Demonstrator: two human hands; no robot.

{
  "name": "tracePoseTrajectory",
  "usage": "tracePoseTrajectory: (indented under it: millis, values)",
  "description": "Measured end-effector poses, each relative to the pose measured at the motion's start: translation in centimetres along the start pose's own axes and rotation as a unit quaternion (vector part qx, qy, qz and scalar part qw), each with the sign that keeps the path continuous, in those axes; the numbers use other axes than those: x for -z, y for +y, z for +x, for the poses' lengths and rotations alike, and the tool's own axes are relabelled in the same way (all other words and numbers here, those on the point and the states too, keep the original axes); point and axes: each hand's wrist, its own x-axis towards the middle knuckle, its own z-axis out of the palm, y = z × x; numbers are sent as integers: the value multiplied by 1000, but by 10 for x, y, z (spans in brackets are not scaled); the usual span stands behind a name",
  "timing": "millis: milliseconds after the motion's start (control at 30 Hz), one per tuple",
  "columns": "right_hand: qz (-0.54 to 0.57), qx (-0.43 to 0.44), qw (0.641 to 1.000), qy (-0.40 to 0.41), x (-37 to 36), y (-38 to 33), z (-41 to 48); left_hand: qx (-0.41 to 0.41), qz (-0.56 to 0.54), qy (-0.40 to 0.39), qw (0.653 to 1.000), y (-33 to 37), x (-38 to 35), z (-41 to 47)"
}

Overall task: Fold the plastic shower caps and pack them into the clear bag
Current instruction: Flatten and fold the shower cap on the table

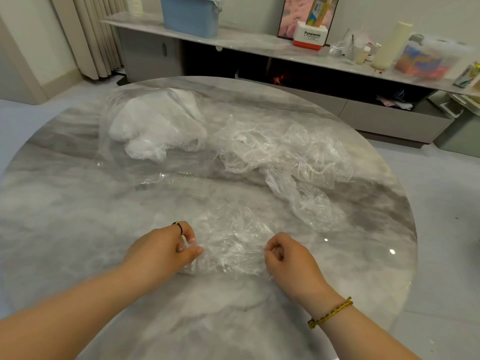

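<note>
A crumpled clear shower cap (pixel 231 245) lies on the round marble table (pixel 78 229) right in front of me. My left hand (pixel 166 248) pinches its left edge between thumb and fingers. My right hand (pixel 285 258) pinches its right edge with curled fingers. Farther back on the right lies a loose heap of clear shower caps (pixel 285 154). At the back left sits the clear bag (pixel 135 141), with white folded caps (pixel 155 128) inside it.
Behind the table runs a low marble shelf unit (pixel 246 40) carrying a blue bin (pixel 189 14), a white and red box (pixel 310 36), bottles and a plastic container. Pale floor surrounds the table, with curtains at the far left.
</note>
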Motion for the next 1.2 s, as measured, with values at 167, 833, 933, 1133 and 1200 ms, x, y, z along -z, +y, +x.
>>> tracePoseTrajectory:
  millis: [167, 833, 933, 1133, 1200]
  values:
    - [-115, 33, 993, 0, -4, -3, -4, -143, 186, 164, 958, 10, -9, 0]
    - [-284, 231, 930, -36, -28, -2, -7, -234, 312, -46, 920, -3, -27, -7]
    - [-254, 254, 933, -2, -24, -6, -4, -240, 293, -21, 925, 0, -28, -7]
    - [-190, 217, 954, 85, -14, -6, -1, -266, 255, 6, 930, 3, -20, -2]
    - [-166, 184, 966, 78, -7, -7, 2, -254, 243, 10, 936, 2, -15, -1]
